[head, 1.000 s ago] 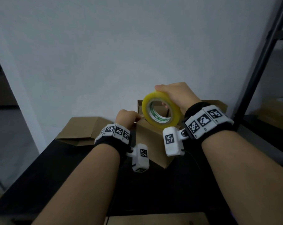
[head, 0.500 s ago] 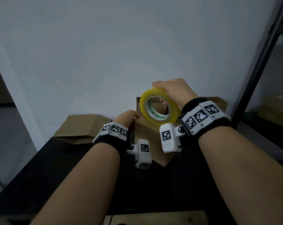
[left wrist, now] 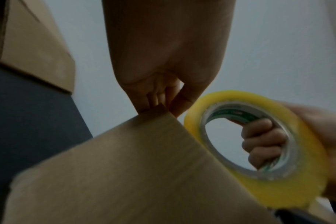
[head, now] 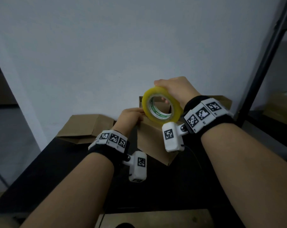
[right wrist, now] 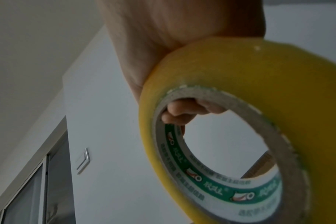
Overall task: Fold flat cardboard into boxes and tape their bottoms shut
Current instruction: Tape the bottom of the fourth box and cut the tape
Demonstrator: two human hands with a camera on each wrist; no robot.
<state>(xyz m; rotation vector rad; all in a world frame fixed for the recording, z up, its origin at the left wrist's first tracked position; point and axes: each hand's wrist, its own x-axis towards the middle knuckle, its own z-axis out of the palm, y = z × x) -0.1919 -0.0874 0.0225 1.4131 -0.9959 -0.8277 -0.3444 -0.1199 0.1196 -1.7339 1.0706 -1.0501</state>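
Note:
A brown cardboard box (head: 153, 142) stands on the black table (head: 60, 175) against the wall. My left hand (head: 131, 116) pinches the box's top near-left corner (left wrist: 153, 111), fingers curled over the edge. My right hand (head: 174, 89) grips a yellow tape roll (head: 161, 106), fingers hooked through its core (left wrist: 263, 141) and thumb on the outer rim. The roll is held upright just above the box's top edge, right beside the left fingers. In the right wrist view the tape roll (right wrist: 246, 91) fills the frame. Whether a tape strip runs to the box is not visible.
A second cardboard box (head: 88, 127) lies on the table's far left corner. A black shelf post (head: 261, 66) rises at the right, with more cardboard (head: 281, 104) behind it. Another cardboard sheet (head: 156, 218) shows at the bottom edge.
The right hand has lifted the tape roll slightly up and left over the box top. The left hand has stayed at the box corner.

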